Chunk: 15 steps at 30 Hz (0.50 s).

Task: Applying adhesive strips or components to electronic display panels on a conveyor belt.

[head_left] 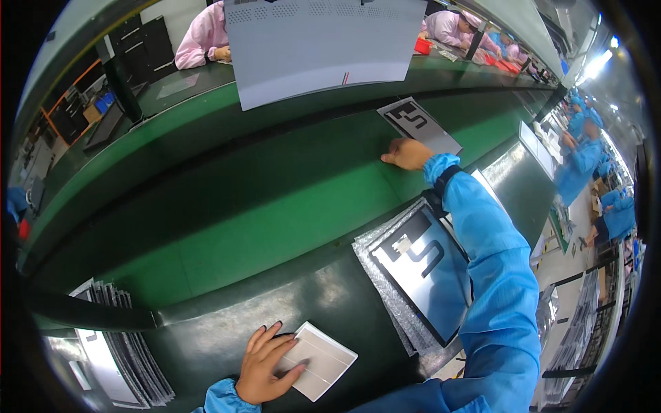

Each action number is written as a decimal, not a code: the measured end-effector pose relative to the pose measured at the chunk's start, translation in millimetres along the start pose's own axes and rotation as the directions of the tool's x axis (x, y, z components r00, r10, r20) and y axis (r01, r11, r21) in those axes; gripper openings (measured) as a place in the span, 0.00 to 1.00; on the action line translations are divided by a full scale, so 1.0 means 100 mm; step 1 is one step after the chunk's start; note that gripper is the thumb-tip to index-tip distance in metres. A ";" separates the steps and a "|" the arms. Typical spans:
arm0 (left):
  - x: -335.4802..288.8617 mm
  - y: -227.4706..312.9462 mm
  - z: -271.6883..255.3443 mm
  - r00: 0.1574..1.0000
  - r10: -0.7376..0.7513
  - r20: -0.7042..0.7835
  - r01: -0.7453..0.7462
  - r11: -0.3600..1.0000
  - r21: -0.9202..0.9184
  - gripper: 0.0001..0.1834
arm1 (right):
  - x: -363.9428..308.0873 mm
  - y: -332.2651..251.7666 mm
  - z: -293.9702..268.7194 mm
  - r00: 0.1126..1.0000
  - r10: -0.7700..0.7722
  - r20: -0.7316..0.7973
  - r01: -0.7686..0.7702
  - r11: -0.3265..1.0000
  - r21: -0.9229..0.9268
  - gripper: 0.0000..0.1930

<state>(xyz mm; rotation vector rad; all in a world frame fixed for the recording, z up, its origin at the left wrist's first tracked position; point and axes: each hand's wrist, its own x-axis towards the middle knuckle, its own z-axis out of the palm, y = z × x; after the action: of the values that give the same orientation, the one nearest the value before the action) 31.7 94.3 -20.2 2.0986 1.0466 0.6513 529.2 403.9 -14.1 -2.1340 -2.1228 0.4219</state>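
My left hand rests with its fingers spread on the left edge of a small stack of white cards or a flat white box on the dark worktable. Its thumb lies on the top face. My right hand reaches out over the green belt, fingers curled, at the edge of a flat grey panel with a black pattern. Whether it grips that panel is hidden. Below my right forearm, a larger panel with a dark band lies on silvery bubble-wrap sleeves; a small pale piece sits on it.
Several wrapped panels stand in a row at the lower left, beside a dark rail. A large grey board hangs over the belt's far side. People in pink and blue work beyond. Racked sheets stand at the right.
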 end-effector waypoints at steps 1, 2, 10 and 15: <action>0.02 0.01 0.00 1.000 0.007 0.001 -0.007 1.000 0.002 0.26 | 0.04 0.06 0.03 1.000 -0.007 -0.022 0.006 0.999 -0.034 0.21; 0.04 0.01 0.01 1.000 0.017 -0.007 -0.017 1.000 -0.004 0.25 | 0.07 0.13 0.04 0.999 -0.011 -0.045 0.008 0.998 -0.068 0.21; 0.01 0.10 -0.01 0.999 0.049 0.016 -0.049 0.999 0.011 0.25 | 0.04 0.14 0.16 0.988 -0.134 -0.071 0.140 0.985 0.098 0.13; 0.04 0.14 0.04 0.998 0.061 -0.026 -0.060 0.997 0.046 0.24 | -0.16 0.26 0.03 0.998 -0.061 -0.023 0.065 0.952 0.299 0.14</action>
<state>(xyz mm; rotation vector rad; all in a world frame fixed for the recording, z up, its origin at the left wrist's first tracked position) 43.3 89.9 -11.3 2.1731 1.0248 0.6935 554.0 387.5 -22.5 -1.8899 -1.9654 0.6726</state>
